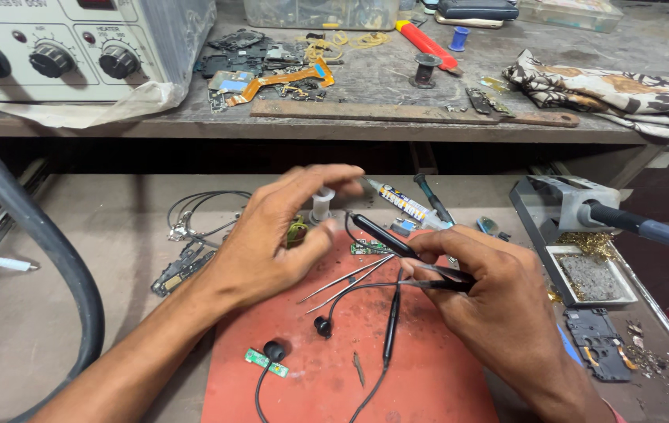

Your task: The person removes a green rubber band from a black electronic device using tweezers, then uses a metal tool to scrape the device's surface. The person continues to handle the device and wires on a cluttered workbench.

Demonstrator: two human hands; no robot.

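My left hand [268, 239] is curled over the far left corner of a red work mat [311, 384], pinching a small green and yellow part [297, 231] between thumb and fingers. My right hand [495, 298] grips black tweezers [385, 237] whose tip points left toward that part, just above a small circuit board [370, 249]. A thin black earphone wire runs under my right hand to an inline module [391, 329]. Silver tweezers [346, 280] lie on the mat between my hands. Two black earbuds [323, 326] [274, 350] and a tiny green board [256, 361] lie nearer me.
A rework station [60, 47] and its thick black hose [5, 204] fill the left. A soldering iron stand [569, 200] with a blue-handled iron [663, 233] is at the right. A flux syringe [401, 204], white spool [323, 205], phone parts and a patterned cloth [609, 90] lie beyond.
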